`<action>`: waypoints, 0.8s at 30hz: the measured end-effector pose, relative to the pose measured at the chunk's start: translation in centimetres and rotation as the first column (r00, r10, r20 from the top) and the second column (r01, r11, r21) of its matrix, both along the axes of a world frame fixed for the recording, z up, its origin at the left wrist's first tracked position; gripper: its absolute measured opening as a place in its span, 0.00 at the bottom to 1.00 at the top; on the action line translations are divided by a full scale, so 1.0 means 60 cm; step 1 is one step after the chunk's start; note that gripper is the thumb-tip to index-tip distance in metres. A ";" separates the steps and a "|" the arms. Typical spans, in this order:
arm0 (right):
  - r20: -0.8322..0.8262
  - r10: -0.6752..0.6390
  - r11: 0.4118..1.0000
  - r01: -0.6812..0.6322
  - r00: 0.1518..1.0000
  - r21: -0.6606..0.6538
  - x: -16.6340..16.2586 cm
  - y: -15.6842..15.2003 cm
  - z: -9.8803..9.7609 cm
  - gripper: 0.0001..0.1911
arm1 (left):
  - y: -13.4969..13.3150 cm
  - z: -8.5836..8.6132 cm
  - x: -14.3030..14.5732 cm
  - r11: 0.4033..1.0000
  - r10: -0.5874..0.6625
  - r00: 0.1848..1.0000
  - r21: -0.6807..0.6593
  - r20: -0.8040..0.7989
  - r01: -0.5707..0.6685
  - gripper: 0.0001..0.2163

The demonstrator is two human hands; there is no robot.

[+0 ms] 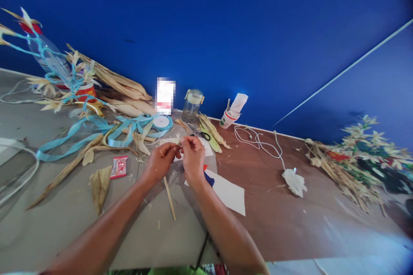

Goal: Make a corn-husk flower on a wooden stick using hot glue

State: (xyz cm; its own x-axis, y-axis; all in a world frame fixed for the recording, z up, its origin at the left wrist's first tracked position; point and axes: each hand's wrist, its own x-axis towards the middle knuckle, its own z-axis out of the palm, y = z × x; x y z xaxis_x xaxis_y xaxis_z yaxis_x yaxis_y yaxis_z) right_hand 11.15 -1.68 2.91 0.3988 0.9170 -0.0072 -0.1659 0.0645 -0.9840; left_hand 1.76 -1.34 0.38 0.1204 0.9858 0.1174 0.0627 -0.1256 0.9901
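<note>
My left hand [162, 157] and my right hand [193, 158] meet in the middle of the view, fingertips pinched together. Whatever small pale thing lies between them is too small to make out. Just beyond the fingers is a white sheet [209, 149], with black-handled scissors [204, 134] at its far side. A blue tool [209, 179] with an orange part pokes out from behind my right wrist, next to another white paper [230, 195]. Below my left hand, a thin pale stick [170, 201] lies on the grey table. Dry corn husks [100, 184] are to the left.
Light-blue ribbon [74, 148] trails from its spool [162, 123]. Behind stand a bottle with a blue-wrapped husk-flower stem [72, 78], a glass jar [191, 109] and a paper cup [227, 118]. White cable [258, 139] and husk bundles [342, 174] lie right. A red packet [119, 167] sits left.
</note>
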 end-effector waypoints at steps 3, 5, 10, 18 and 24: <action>-0.018 0.002 1.000 -0.002 1.000 -0.003 -0.002 -0.001 0.000 0.06 | -0.002 0.005 -0.001 1.000 0.015 0.999 0.027 -0.042 -0.014 0.10; -0.045 0.006 1.000 -0.006 0.999 -0.004 -0.002 -0.001 0.000 0.06 | -0.003 0.007 -0.001 0.999 0.017 0.997 0.042 -0.075 -0.014 0.10; -0.096 0.020 1.000 -0.022 0.995 -0.018 -0.003 -0.001 -0.001 0.06 | -0.005 0.006 -0.003 0.998 0.024 0.988 0.069 -0.150 -0.014 0.10; -0.139 0.011 1.000 -0.013 0.990 -0.011 -0.004 0.002 -0.004 0.05 | -0.007 0.009 -0.004 0.991 0.045 0.974 0.133 -0.220 -0.016 0.10; -0.135 -0.005 1.000 0.007 0.991 0.009 -0.007 0.001 -0.009 0.06 | -0.008 0.011 -0.004 0.986 0.066 0.963 0.166 -0.260 -0.023 0.11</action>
